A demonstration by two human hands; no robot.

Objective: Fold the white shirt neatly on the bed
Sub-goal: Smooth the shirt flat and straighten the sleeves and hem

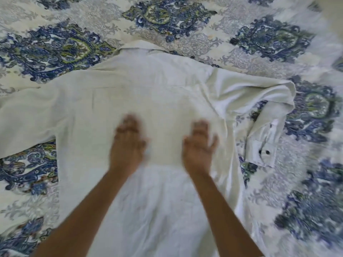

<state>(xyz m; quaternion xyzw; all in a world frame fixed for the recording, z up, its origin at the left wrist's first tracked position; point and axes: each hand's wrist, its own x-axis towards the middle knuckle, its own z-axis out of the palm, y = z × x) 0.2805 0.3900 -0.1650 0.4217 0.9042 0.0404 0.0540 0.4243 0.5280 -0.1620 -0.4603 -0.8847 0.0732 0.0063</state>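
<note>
The white shirt (pixel 148 93) lies back-side up on the bed, collar toward the far side. Its left sleeve (pixel 27 115) stretches flat to the frame's left edge. The right sleeve (pixel 259 101) is crumpled and doubled back, and its cuff (pixel 262 145) with two dark buttons lies on the bedspread. My left hand (pixel 128 143) rests flat on the middle of the shirt's back, fingers straight. A little to its right, my right hand (pixel 199 145) lies on the cloth with fingers spread. Both hands are blurred by motion.
The bedspread (pixel 185 21) is cream with blue and green paisley medallions and fills the whole view around the shirt. No bed edge shows.
</note>
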